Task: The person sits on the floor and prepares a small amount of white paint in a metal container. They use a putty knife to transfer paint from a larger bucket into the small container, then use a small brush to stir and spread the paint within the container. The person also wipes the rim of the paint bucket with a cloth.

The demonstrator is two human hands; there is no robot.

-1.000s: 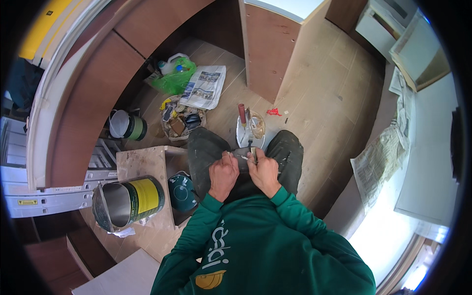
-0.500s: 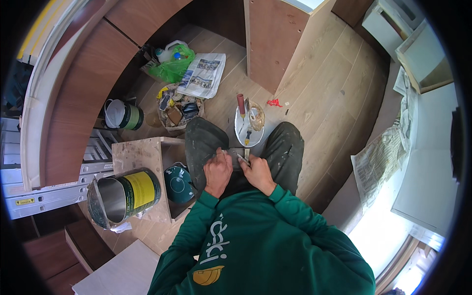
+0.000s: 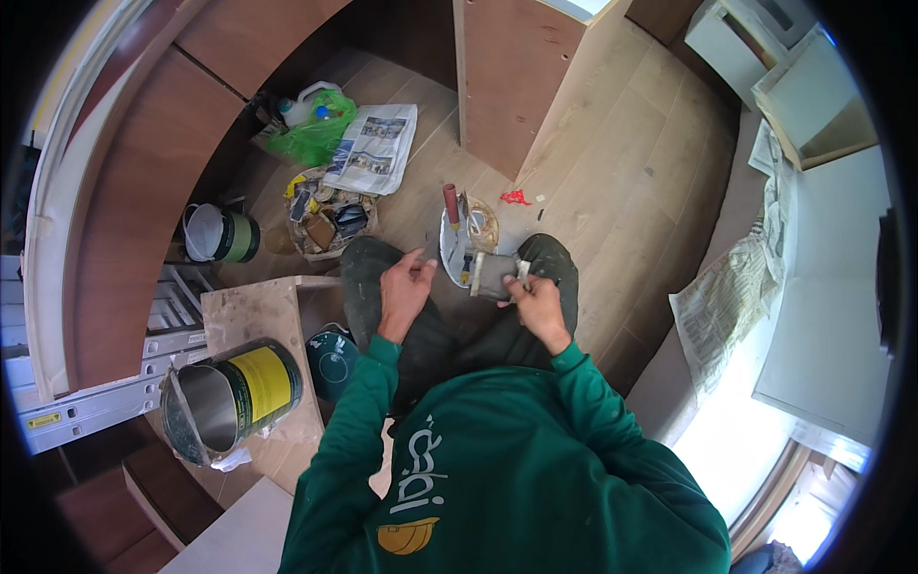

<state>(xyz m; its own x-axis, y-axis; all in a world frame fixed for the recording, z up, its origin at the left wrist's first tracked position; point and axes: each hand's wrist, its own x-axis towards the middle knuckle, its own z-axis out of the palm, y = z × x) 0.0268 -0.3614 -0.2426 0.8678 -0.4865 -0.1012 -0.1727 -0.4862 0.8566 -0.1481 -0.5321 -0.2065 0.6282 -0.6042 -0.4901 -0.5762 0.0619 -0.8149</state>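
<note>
Wood-look floor (image 3: 622, 129) extends through the room, with brown cabinet fronts (image 3: 158, 172) on the left and a brown upright panel (image 3: 512, 86) ahead. We note a green long-sleeved top (image 3: 535, 469) on the seated person, marked with white lettering and a yellow helmet emblem across the chest. On the left, a metal ladder (image 3: 100, 397) carries a small yellow sticker. Just beside it, a large open can (image 3: 271, 381) lies tilted on its side, its yellow label bearing print too small for us to read. A folded newspaper (image 3: 375, 151) with printed pictures lies on the floor, its text likewise illegible to us. We find a white tub (image 3: 447, 253) near the knees, with a red-handled tool (image 3: 450, 201) inside. Left hand (image 3: 407, 290) is partly spread, fingers slightly bent, beside the tub. Right hand (image 3: 539, 311) pinches a grey flat block (image 3: 493, 275) at its right end, thumb on top; the block projects leftward from the fingers and overlaps the tub's near edge in our view. We record a red scrap (image 3: 515, 197) beyond the tub.
</note>
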